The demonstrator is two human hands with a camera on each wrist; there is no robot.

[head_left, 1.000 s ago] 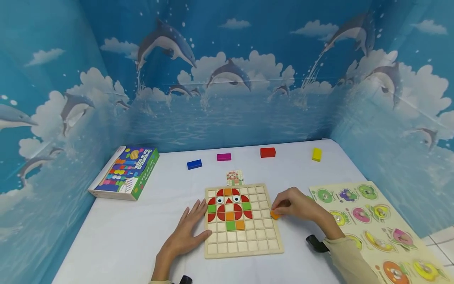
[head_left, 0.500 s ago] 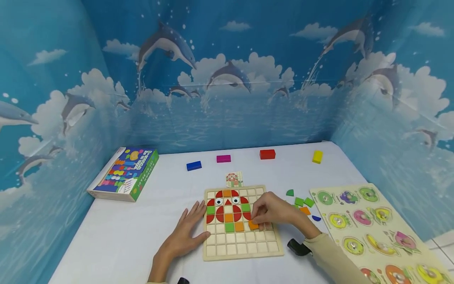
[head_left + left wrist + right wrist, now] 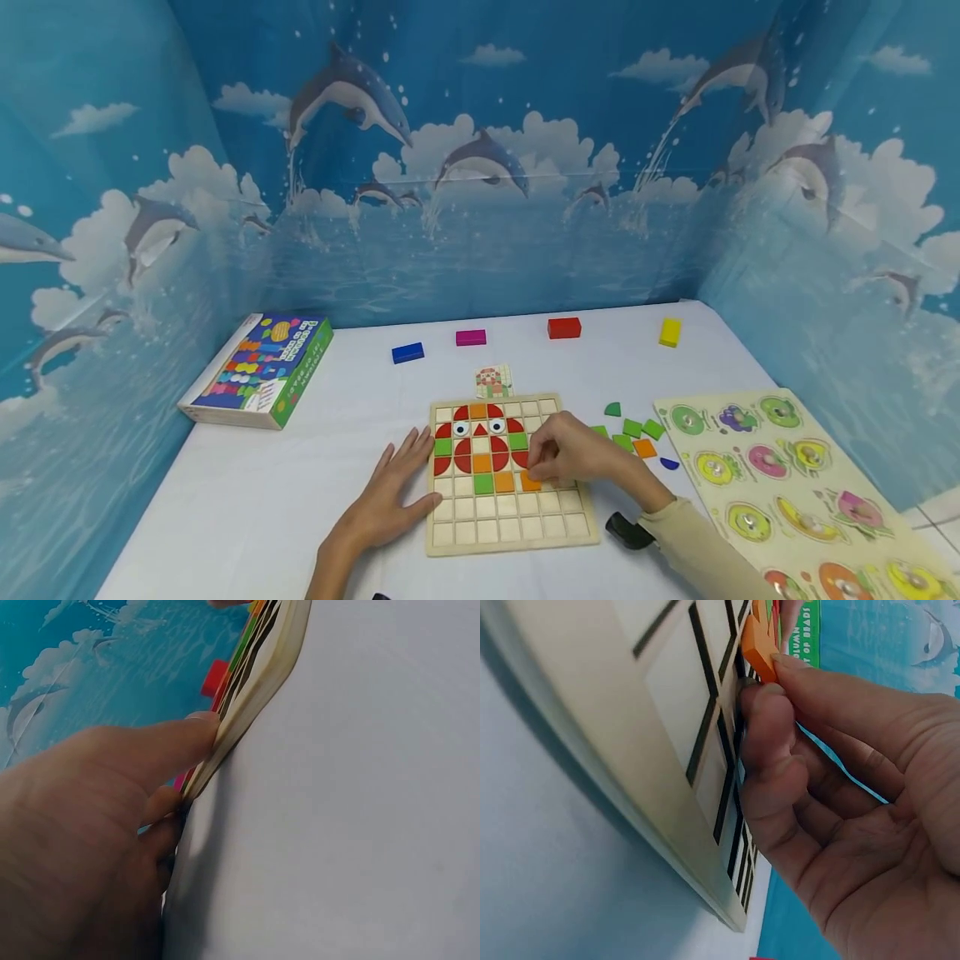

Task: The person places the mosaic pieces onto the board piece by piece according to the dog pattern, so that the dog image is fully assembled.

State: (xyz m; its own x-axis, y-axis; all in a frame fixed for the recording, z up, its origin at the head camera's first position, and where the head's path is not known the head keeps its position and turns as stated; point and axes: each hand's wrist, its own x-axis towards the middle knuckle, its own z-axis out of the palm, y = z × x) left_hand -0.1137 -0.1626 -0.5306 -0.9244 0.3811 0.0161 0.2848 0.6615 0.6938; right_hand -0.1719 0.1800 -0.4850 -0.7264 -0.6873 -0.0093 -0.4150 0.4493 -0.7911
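A wooden grid board point(image 3: 517, 533) lies on the white table, with red, green and orange tiles forming a figure in its upper part. My right hand point(image 3: 573, 458) pinches an orange tile point(image 3: 530, 482) over a cell right of the figure; the right wrist view shows the orange tile point(image 3: 759, 641) between thumb and fingertips, tilted at the board point(image 3: 592, 697). My left hand point(image 3: 393, 492) lies flat on the table, its fingers straight against the board's left edge point(image 3: 259, 682). Loose green, orange and blue tiles point(image 3: 633, 433) lie right of the board.
A small pattern card point(image 3: 493, 381) lies behind the board. Blue point(image 3: 407, 353), magenta point(image 3: 470, 337), red point(image 3: 564, 327) and yellow point(image 3: 670, 332) blocks stand in a row at the back. A colourful box point(image 3: 255, 371) sits at the left, a peg puzzle board point(image 3: 795, 483) at the right.
My right hand carried the orange tile from the table right of the board onto the grid, uncovering the loose tiles. The left hand stayed where it was.
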